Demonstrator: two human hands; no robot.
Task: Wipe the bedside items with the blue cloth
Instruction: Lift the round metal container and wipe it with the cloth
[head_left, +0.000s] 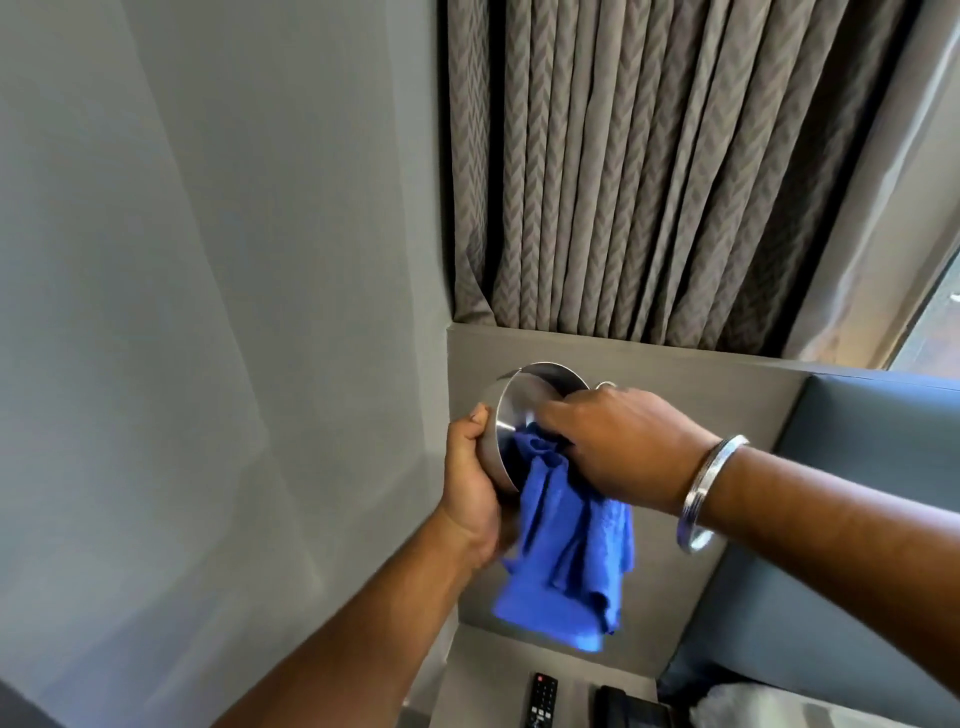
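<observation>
We saw the left hand (470, 488) closed around the outer rim of a round, shiny metal lamp shade (511, 415), held in the air in front of the grey panel (675, 384). Inside it, the right hand (618, 441) gripped the crumpled blue cloth (566, 566), which hung down. Below lay a black remote control (542, 699).

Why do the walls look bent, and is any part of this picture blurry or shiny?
Head view: the wide-angle lens bows the wall edges and curtain lines; the lower end of the blue cloth is smeared; the metal lampshade and bangle catch bright highlights; daylight glares at the right edge; the remote control near the bottom stays fairly sharp.
</observation>
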